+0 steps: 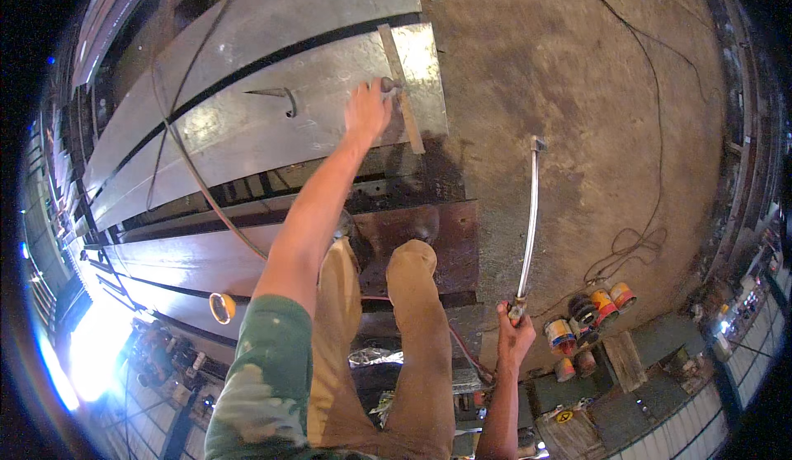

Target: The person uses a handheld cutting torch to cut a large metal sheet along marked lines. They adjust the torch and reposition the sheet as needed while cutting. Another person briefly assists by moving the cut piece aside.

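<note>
Long silver metal cutting torch — stiff, likely heavy; right hand grip clenched round handle end. Left hand fingers spread, pressing flat steel straightedge on grey steel plate.

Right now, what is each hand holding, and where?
Right hand grips a long torch at its lower handle end. Left hand rests on a straightedge, pressing, not gripping.

Steel plates are showing dull, scuffed grey metal; the torch tube is gleaming smooth; the floor is looking rough.
</note>
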Motion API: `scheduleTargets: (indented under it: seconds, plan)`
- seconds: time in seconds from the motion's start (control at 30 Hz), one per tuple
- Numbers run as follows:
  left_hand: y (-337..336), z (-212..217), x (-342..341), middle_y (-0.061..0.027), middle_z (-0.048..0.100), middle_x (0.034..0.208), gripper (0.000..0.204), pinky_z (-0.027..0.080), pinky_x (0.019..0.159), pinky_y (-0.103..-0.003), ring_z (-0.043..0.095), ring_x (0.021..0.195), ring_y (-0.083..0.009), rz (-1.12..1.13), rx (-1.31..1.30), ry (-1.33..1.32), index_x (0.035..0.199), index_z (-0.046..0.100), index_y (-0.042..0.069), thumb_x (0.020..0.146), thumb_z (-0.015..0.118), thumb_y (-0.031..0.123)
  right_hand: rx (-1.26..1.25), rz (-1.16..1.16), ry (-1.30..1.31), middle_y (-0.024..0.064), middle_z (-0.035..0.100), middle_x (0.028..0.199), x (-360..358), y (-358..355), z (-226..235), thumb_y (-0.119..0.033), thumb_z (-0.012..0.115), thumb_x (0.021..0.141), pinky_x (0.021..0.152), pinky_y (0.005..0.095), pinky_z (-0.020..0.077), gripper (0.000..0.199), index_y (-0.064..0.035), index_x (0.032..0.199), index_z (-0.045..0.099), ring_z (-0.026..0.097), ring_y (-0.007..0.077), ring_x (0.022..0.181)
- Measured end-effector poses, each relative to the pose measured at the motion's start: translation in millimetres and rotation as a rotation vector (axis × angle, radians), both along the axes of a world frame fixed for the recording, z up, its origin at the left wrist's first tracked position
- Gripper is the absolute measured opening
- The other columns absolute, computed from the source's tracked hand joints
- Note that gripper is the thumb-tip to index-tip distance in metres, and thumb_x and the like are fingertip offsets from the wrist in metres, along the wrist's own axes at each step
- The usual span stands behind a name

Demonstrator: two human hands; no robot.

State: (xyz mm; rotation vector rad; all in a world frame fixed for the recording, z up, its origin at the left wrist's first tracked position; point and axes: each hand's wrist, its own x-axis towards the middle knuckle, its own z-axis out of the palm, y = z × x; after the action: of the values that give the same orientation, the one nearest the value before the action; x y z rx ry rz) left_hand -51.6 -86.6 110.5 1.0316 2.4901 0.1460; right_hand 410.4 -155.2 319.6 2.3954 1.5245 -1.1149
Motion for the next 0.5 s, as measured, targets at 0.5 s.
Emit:
scheduleTargets:
  seconds: [0.5]
  plan:
    - [-31.4,-86.6,-60.6,-0.0184,0.072,0.112,0.06,0.052,0.095,-0.046,0.067,0.108,-0.0354,-0.112,-0.094,-0.555,0.115,0.071,0.009,0.081,0.075,0.058,-0.039,-0.009,-0.2,0.0054,0.054,0.064,-5.0,-35.6,14.5,-0.046,0.081,0.08,0.062,0.037,0.0429,0.054,0.004,0.076,0.062,0.045,0.018,0.064]
